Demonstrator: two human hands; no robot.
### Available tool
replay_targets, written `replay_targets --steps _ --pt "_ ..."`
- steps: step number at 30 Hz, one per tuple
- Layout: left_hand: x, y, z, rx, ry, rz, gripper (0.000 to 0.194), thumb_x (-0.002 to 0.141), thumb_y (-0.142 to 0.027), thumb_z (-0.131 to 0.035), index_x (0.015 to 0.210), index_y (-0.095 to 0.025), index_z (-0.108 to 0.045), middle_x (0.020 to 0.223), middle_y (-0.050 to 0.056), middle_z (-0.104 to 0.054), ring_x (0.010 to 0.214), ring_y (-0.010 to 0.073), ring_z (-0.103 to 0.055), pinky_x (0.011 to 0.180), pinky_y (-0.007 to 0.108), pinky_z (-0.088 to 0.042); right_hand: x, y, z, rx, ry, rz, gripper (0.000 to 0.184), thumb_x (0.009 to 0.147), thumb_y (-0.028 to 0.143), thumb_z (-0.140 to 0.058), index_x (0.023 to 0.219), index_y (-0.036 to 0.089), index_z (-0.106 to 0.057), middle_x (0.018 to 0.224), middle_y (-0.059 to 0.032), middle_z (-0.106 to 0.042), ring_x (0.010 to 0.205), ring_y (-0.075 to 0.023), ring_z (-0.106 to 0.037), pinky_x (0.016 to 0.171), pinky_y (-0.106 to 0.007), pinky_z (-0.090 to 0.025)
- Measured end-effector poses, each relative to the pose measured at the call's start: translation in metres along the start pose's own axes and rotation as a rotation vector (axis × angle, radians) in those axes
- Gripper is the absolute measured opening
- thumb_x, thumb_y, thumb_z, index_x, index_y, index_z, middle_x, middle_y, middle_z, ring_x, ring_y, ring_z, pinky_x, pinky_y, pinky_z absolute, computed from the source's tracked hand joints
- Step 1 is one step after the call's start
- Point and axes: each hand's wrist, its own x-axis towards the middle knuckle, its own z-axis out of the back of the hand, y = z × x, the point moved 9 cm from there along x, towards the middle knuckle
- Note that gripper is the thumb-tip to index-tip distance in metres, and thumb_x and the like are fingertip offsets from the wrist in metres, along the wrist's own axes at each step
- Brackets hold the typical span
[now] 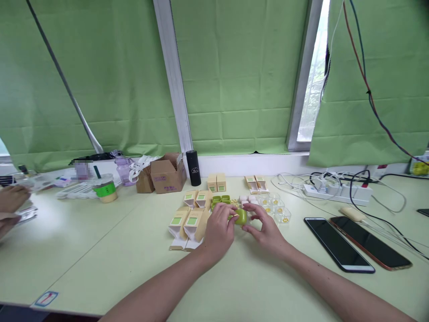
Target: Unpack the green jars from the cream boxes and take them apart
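Observation:
Between my two hands is a small glossy green rounded piece (240, 217), held a little above the table. My left hand (218, 227) pinches it from the left, where a small yellowish bit shows at the fingertips. The curved fingers of my right hand (265, 228) close on its right side, with something clear beside them. Just beyond lie several green square pieces (221, 199), small pale pink pieces (247, 199) and clear cups (283, 215) with yellow centres. Several opened cream cartons (179, 220) with green squares lie left of my left hand.
Two phones (338, 243) lie at right, near a power strip (338, 193) with tangled cables. At the back stand small cartons (216, 182), a black cylinder (193, 168) and a cardboard box (167, 174). A drink cup (105, 188) stands left; another person's hands (12, 201) show at the far left.

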Motion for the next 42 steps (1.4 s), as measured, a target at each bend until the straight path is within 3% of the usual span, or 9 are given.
replay_targets --steps 4,7,12,16,23,28,31,35,42 --pt "0.002 0.017 0.013 -0.216 -0.163 0.176 0.011 0.1 -0.031 -0.056 0.093 -0.022 -0.06 0.113 0.009 -0.07 0.109 0.0241 -0.064 0.089 0.037 -0.052 0.002 0.006 0.008 -0.054 -0.034 0.045 0.053 0.086 0.027 -0.072 0.136 0.033 -0.056 0.134 -0.0079 -0.064 0.124 -0.0293 -0.06 0.097 -0.047 -0.053" --pt "0.001 0.042 0.013 -0.427 -0.258 0.364 0.023 0.097 -0.044 -0.061 0.096 -0.021 -0.06 0.113 0.01 -0.068 0.104 0.0238 -0.066 0.077 0.033 -0.057 0.002 0.014 0.014 -0.063 -0.065 0.065 0.049 0.088 0.028 -0.069 0.135 0.033 -0.056 0.134 -0.0075 -0.064 0.121 -0.0292 -0.061 0.099 -0.049 -0.052" --pt "-0.002 0.071 0.002 -0.601 -0.286 0.562 0.041 0.085 -0.059 -0.071 0.088 -0.02 -0.057 0.093 0.007 -0.068 0.08 0.0205 -0.068 0.065 0.032 -0.06 0.001 0.03 0.023 -0.105 -0.123 0.143 0.041 0.089 0.028 -0.068 0.129 0.032 -0.06 0.134 -0.0082 -0.066 0.12 -0.0316 -0.061 0.104 -0.054 -0.05" --pt "-0.007 0.08 -0.008 -0.69 -0.262 0.64 0.04 0.084 -0.056 -0.074 0.088 -0.019 -0.058 0.088 0.005 -0.07 0.075 0.0191 -0.07 0.067 0.033 -0.061 -0.001 0.045 0.027 -0.147 -0.149 0.261 0.027 0.091 0.026 -0.065 0.117 0.032 -0.062 0.134 -0.0076 -0.067 0.13 -0.0325 -0.057 0.11 -0.056 -0.046" --pt "-0.014 0.084 -0.019 -0.846 -0.243 0.71 0.031 0.083 -0.044 -0.078 0.083 -0.019 -0.06 0.087 0.005 -0.072 0.08 0.0192 -0.071 0.078 0.038 -0.064 0.002 0.058 0.037 -0.296 -0.127 0.353 0.012 0.095 0.022 -0.057 0.095 0.03 -0.066 0.138 -0.0081 -0.064 0.129 -0.032 -0.058 0.106 -0.054 -0.048" --pt "-0.017 0.084 -0.025 -0.906 -0.215 0.761 0.025 0.083 -0.038 -0.077 0.085 -0.018 -0.061 0.093 0.008 -0.075 0.08 0.0196 -0.073 0.08 0.04 -0.064 0.013 0.058 0.066 -0.426 -0.217 0.324 0.008 0.092 0.026 -0.06 0.091 0.027 -0.067 0.135 -0.0115 -0.058 0.127 -0.0347 -0.054 0.101 -0.052 -0.049" --pt "-0.018 0.084 -0.029 -0.928 -0.205 0.778 0.025 0.081 -0.035 -0.078 0.084 -0.017 -0.061 0.091 0.009 -0.074 0.077 0.019 -0.072 0.079 0.04 -0.064 0.019 0.057 0.084 -0.578 -0.272 0.321 0.008 0.09 0.023 -0.06 0.089 0.025 -0.068 0.117 -0.0117 -0.058 0.113 -0.0328 -0.054 0.092 -0.048 -0.049" --pt "-0.019 0.086 -0.032 -0.943 -0.199 0.781 0.025 0.08 -0.033 -0.078 0.081 -0.017 -0.059 0.085 0.006 -0.072 0.074 0.0175 -0.071 0.077 0.039 -0.063 0.027 0.051 0.086 -0.815 -0.139 0.331 0.01 0.087 0.016 -0.059 0.087 0.023 -0.066 0.093 -0.0079 -0.061 0.09 -0.0263 -0.055 0.079 -0.04 -0.042" --pt "-0.018 0.085 -0.034 -0.945 -0.181 0.782 0.027 0.079 -0.034 -0.079 0.082 -0.017 -0.057 0.086 0.005 -0.072 0.076 0.0171 -0.071 0.077 0.037 -0.063 0.031 0.021 0.069 -1.091 0.181 0.23 0.013 0.08 0.008 -0.063 0.077 0.021 -0.064 0.081 -0.0051 -0.071 0.082 -0.0226 -0.059 0.077 -0.036 -0.034"
